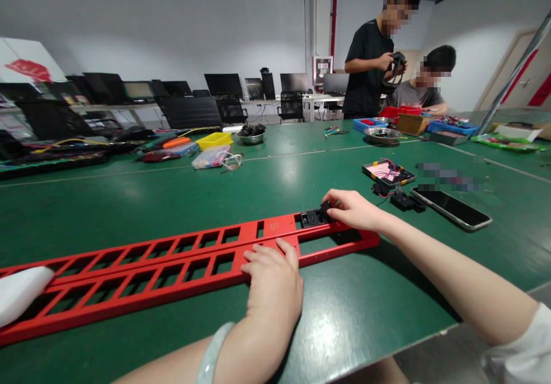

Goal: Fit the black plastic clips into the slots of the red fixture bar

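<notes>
A long red frame (247, 233) with two rows of rectangular slots lies across the green table in front of me. My left hand (275, 278) rests flat on its near rail, fingers spread. At the frame's right end my right hand (350, 207) pinches a small black part (326, 209) between thumb and fingers. Right beside that part, black socket-like pieces (310, 218) sit in the far-row slot. My fingers partly hide the pinched part, so its exact kind does not show. A white rounded object (23, 292) covers the frame's left end.
Right of my hand are a phone (451, 207), black wired parts (402, 199) and a black tray with wires (388, 173). Farther back stand metal bowls (251, 137), a yellow tray (214, 140) and tools. Two people (368, 68) are across the table, one holding a black headset (395, 71).
</notes>
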`<state>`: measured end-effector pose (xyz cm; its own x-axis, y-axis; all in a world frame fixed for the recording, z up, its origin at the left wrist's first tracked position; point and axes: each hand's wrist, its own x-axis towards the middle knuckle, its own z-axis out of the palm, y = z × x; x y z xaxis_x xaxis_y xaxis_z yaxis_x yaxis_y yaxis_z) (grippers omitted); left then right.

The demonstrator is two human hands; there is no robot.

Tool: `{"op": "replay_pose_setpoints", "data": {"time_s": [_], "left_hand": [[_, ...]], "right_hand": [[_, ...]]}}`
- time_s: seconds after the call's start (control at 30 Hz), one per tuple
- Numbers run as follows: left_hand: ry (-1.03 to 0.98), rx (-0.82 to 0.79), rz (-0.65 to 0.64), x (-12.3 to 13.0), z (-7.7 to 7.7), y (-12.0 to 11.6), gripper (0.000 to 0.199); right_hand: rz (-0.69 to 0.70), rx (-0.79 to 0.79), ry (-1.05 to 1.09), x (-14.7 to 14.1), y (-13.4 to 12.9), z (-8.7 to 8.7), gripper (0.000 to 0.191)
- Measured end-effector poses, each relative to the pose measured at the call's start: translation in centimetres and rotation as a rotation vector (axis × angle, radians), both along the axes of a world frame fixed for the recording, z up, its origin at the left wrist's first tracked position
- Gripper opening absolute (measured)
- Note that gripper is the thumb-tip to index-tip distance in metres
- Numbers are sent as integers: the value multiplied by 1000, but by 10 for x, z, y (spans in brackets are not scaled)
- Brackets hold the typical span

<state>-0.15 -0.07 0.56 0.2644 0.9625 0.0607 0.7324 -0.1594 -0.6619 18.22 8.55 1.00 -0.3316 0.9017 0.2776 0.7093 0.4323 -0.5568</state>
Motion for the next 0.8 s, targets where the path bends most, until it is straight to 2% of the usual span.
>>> {"op": "replay_pose_setpoints", "data": {"time_s": [0.1,0.27,0.37,0.5,0.67,0.8], "left_hand": [[-4,-2,-1,0,1,0,48],[-17,-4,4,1,1,0,48],[-31,-6,1,1,1,0,49],[-39,-5,1,1,2,-1,48],[-39,-2,2,1,2,-1,47],[-43,2,-2,1,1,0,47]], "right_hand": [[15,19,-6,-1,-1,-1,18],[-59,32,106,7,4,-2,16],[-67,-79,319,9,7,-4,17],[13,-257,565,4,7,-6,18],[122,-231,605,-5,-2,-3,17],[167,-193,500,-7,-5,-3,15]]}}
